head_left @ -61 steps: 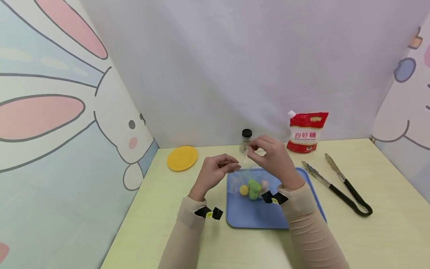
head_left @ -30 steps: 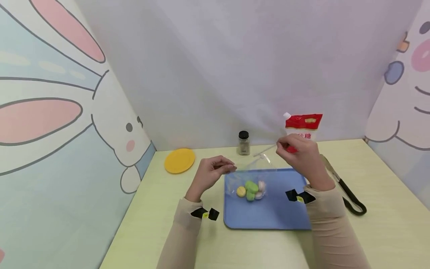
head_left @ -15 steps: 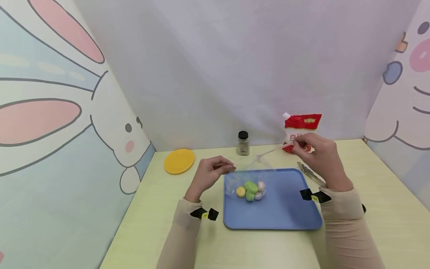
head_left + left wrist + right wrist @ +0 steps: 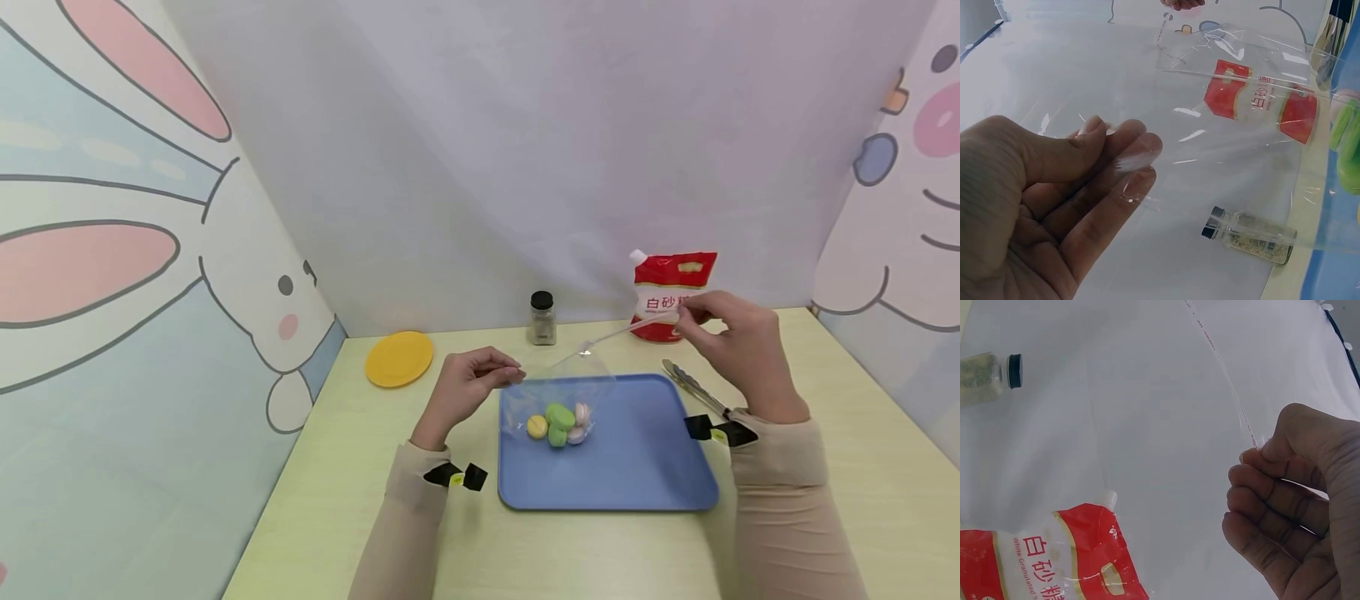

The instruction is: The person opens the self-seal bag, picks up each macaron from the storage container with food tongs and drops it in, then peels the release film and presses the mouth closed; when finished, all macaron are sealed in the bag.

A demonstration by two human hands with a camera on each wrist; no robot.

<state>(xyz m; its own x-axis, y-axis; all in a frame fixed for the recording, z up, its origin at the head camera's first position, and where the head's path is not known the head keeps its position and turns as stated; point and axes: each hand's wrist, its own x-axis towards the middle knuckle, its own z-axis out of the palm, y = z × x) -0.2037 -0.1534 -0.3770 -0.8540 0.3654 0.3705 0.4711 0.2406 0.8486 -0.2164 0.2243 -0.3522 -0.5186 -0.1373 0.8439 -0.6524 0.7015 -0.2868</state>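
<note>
My left hand (image 4: 476, 387) pinches the edge of a clear plastic bag (image 4: 558, 387) between thumb and fingers. Inside the bag lie several macarons: a yellow one (image 4: 537, 427), green ones (image 4: 561, 416) and pale pink ones (image 4: 582, 414). They sit low in the bag, over the left part of a blue tray (image 4: 645, 479). Off to the right, my right hand (image 4: 738, 346) pinches the end of a thin clear strip (image 4: 633, 327) that runs slantwise down to the bag's top edge. Small red print shows along this strip (image 4: 1210, 340) in the right wrist view.
A glass jar with a black lid (image 4: 543, 319) stands at the back, near a red and white sugar pouch (image 4: 660, 287). Tongs (image 4: 693, 385) lie right of the tray, partly hidden by my right arm. A yellow plate (image 4: 400, 359) lies at the back left.
My right hand has moved right, away from the bag's top edge, drawing the strip out longer. My left hand has stayed almost in place, still pinching the bag.
</note>
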